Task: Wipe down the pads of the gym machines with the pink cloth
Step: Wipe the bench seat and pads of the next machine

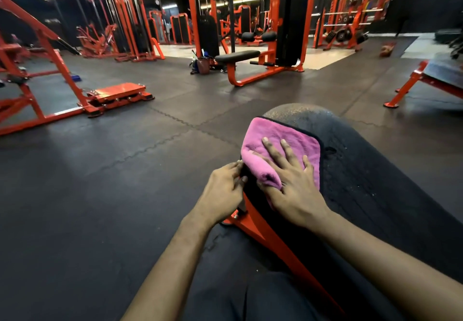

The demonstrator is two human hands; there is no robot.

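The pink cloth (273, 140) lay spread over the left side of the black pad (363, 182), short of its rounded far end, which looked dusty. I had the right hand (293, 182) flat on the cloth, fingers straight and splayed, so the pressure spread across the fabric instead of bunching it. The left hand (223, 187) sat at the pad's side edge above the orange frame (253, 223), fingers bent against it, probably as a brace. Whether it pinched that edge, I couldn't tell.

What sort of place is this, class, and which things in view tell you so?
Most likely a gym: orange cable machines, a padded bench and weight plates.
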